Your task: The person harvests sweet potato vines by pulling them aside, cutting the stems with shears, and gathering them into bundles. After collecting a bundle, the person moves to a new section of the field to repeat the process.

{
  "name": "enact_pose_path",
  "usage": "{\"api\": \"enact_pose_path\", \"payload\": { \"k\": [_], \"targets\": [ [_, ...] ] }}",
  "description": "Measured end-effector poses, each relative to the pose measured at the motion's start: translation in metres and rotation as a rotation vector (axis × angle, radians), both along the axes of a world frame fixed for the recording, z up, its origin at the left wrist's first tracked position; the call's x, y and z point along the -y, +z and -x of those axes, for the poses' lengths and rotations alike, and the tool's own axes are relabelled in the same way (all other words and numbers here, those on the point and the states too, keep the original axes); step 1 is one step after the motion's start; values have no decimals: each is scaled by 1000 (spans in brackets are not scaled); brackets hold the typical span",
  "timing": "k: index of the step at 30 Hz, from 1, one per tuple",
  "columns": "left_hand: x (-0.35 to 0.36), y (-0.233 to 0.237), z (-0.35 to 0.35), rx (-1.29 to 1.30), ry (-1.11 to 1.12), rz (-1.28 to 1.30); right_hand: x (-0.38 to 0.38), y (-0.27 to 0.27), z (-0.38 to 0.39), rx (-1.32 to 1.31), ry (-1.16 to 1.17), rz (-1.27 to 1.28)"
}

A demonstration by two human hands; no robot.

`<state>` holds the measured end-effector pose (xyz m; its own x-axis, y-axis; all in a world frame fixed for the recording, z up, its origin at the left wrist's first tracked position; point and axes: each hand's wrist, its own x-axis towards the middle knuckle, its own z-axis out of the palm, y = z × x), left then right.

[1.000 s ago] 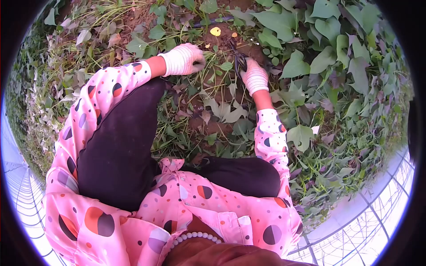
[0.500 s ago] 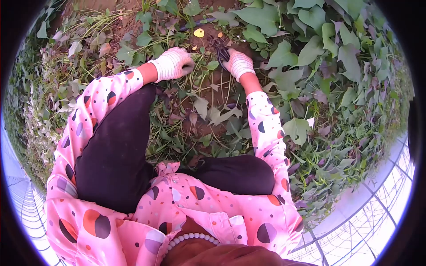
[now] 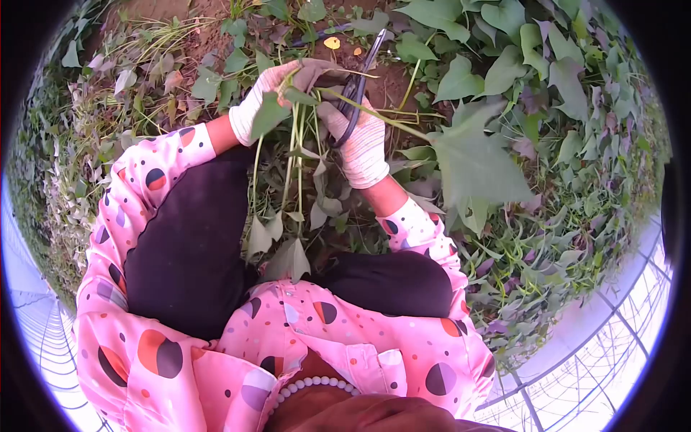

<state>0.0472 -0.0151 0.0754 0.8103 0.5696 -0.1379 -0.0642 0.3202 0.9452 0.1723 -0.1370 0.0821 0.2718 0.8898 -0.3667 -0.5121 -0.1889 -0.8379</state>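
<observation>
My left hand (image 3: pixel 284 85), in a pale glove, is closed around leafy vine stems (image 3: pixel 294 162) that hang down toward my lap, their leaves drooping. Scissors (image 3: pixel 374 52) with dark handles are in my right hand (image 3: pixel 363 150), also gloved, with the blades pointing up and away from me. The two hands are close together, fingertips nearly meeting. A long stalk with a big green leaf (image 3: pixel 475 160) stretches from between the hands toward the right. Whether the right fingers also touch a stem is hidden.
Dense heart-shaped foliage (image 3: pixel 504 79) covers the ground on the right. Thinner, partly dry vines (image 3: pixel 165 43) spread over reddish soil (image 3: pixel 205 21) on the left. A yellow leaf (image 3: pixel 332 43) lies ahead. My bent knees (image 3: pixel 191 237) frame the plants in front of me.
My left hand has lifted toward the right and now holds leafy stems. My right hand has moved closer to me and leftward, turning the scissors upward.
</observation>
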Motion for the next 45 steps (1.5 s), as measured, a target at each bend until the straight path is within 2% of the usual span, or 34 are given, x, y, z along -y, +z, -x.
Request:
{"api": "enact_pose_path", "payload": {
  "k": [2, 3, 4, 6, 8, 10, 11, 13, 14, 16, 17, 18, 19, 20, 21, 22, 23, 24, 25, 27, 29, 31, 32, 33, 35, 36, 37, 39, 41, 42, 43, 44, 45],
  "targets": [
    [-17, 18, 20, -111, 264, 100, -4, 6, 2, 2, 20, -116],
    [-45, 19, 49, -172, 295, 28, -1, 11, -2, -31, -32, -110],
    [-69, 29, 79, -179, 458, -56, 0, 4, -8, 3, -69, -98],
    [-118, 65, 151, -184, 825, -351, -4, -15, -27, 56, -103, -46],
    [-153, 113, 214, -290, 1118, -712, -3, -34, -48, 97, -42, 9],
    [-169, 151, 235, -471, 1287, -1021, -5, -49, -51, -90, 76, 113],
    [-167, 163, 224, -551, 1269, -1121, -10, -57, -50, -169, 149, 195],
    [-160, 157, 181, -701, 1008, -1181, -19, -78, -35, -484, 228, 202],
    [-171, 136, 175, -876, 700, -1342, -22, -92, -27, -519, 308, 247],
    [-141, 92, 90, -575, 199, -1330, -26, -121, -5, -598, 348, 316],
    [-129, 83, 51, -616, -101, -1460, -27, -128, 5, -600, 354, 346],
    [-114, 65, 16, -660, -326, -1423, -26, -127, 11, -510, 356, 378],
    [-119, 21, 1, -516, -464, -1493, -22, -132, 16, -510, 340, 347],
    [-116, -2, -19, -505, -570, -1600, -22, -138, 17, -585, 307, 296],
    [-123, -25, -42, -589, -814, -1786, -22, -140, 17, -660, 272, 247],
    [-130, -42, -52, -592, -881, -1878, -25, -143, 13, -659, 275, 247],
    [-139, -62, -61, -781, -935, -1875, -28, -144, 7, -830, 327, 227],
    [-148, -72, -63, -805, -967, -1904, -30, -144, 3, -1003, 376, 206],
    [-153, -82, -64, -827, -999, -1933, -30, -144, 3, -1003, 375, 211],
    [-146, -79, -61, -825, -998, -1974, -38, -143, 1, -822, 365, 206],
    [-145, -74, -52, -797, -956, -2022, -47, -146, 2, -900, 428, 153],
    [-139, -73, -46, -930, -1029, -2011, -54, -151, 11, -863, 329, 210],
    [-141, -84, -41, -956, -902, -1944, -58, -148, 15, -919, 332, 205],
    [-137, -79, -44, -1019, -869, -1830, -61, -143, 21, -879, 275, 269],
    [-132, -66, -41, -917, -975, -2004, -67, -122, 28, -651, 230, 458],
    [-132, -67, -35, -841, -899, -1984, -60, -110, 30, -425, 175, 452],
    [-134, -64, -24, -595, -691, -2057, -51, -117, 25, -376, 188, 402],
    [-144, -58, 3, -652, -739, -1888, -38, -112, 19, -189, 184, 421],
    [-154, -24, 51, -700, -412, -1766, -19, -112, 6, -177, 169, 280],
    [-171, -11, 78, -856, -270, -1645, -12, -109, -1, -186, 97, 299],
    [-186, 2, 114, -1019, 0, -1602, -6, -108, -8, -194, 25, 315],
    [-193, 16, 152, -845, 362, -1559, 4, -112, -15, -138, -56, 233],
    [-207, 26, 191, -673, 616, -1164, 14, -117, -24, -78, -135, 151]
  ]
}}
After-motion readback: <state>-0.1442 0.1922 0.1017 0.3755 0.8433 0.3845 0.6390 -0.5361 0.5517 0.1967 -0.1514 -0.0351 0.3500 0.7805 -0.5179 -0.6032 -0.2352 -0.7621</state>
